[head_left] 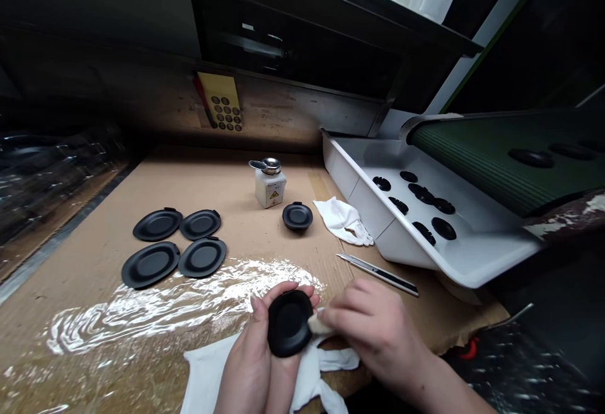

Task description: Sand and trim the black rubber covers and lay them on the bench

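My left hand (255, 351) is closed around a black oval dish-shaped part (289, 324), its hollow face turned up. My right hand (373, 322) pinches a small off-white piece (317, 324), whose tip touches the right rim of the part; whether it is cloth or something stiffer I cannot make out. Beneath both hands lies a white glove (208, 370). Another black dish part (297, 215) sits farther back in the middle, and several more black dish parts (203, 256) lie grouped at the left.
Behind stands a white square bottle (270, 187) with a metal top. A crumpled white glove (343, 220) and a utility knife (378, 273) lie beside a white tray (387, 237) holding several black parts. A green conveyor belt (472, 155) at right carries black parts. Cardboard (255, 244) covers the table.
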A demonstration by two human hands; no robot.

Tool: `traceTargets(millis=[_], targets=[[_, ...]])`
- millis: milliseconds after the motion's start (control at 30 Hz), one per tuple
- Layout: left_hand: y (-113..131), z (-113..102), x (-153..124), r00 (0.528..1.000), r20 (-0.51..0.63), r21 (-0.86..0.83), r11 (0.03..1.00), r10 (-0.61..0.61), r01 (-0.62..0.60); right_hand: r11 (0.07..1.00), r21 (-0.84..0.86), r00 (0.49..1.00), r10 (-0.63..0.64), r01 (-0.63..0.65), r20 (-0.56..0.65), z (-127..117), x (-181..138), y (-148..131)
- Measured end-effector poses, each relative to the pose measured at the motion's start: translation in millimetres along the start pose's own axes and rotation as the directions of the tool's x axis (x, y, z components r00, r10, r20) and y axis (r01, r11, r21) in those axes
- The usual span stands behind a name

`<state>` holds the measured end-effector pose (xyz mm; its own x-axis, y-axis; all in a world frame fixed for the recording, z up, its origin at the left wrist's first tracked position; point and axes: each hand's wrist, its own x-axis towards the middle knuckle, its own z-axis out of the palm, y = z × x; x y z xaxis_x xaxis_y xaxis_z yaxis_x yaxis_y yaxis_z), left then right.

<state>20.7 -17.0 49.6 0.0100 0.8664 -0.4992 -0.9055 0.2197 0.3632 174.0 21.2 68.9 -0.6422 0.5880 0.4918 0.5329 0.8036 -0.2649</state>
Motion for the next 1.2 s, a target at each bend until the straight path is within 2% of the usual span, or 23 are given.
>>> traceTargets(millis=[133,367,467,633,833,1067,1200], targets=[[-0.1,1.3,0.6,1.0,-0.01,-0.001,1.0,0.017,-0.017,0.986,0.114,0.981,0.137,-0.122,-0.137,-3.1,1.7,4.1],[-2.3,-0.8,-0.5,0.997,0.055,0.035,0.998,0.044,-0.046,0.966,0.176,0.947,0.225,-0.187,-0.227,46.2,6.3,-37.4],[-2.6,-1.7,-0.7,0.999,0.023,0.082,0.995,0.05,-0.052,0.972,0.176,0.946,0.199,-0.156,-0.257,50.2,3.5,-44.0],[-2.8,0.8,0.3,0.999,0.014,0.094,0.994,0.051,-0.052,0.98,0.154,0.967,0.153,-0.123,-0.202,44.6,5.2,-39.6],[-1.8,1.8,1.3,0.999,-0.018,0.066,0.997,0.04,-0.039,0.983,0.111,0.934,0.171,-0.143,-0.315,54.2,6.8,-45.8],[-2.8,-0.4,-1.4,0.998,-0.016,0.064,0.997,0.053,-0.052,0.994,0.043,0.949,0.104,-0.096,-0.298,52.7,10.7,-43.3],[-1.9,0.8,-0.6,0.999,-0.026,0.066,0.998,0.019,-0.017,0.998,-0.004,0.941,0.062,-0.067,-0.334,52.6,8.8,-43.6]])
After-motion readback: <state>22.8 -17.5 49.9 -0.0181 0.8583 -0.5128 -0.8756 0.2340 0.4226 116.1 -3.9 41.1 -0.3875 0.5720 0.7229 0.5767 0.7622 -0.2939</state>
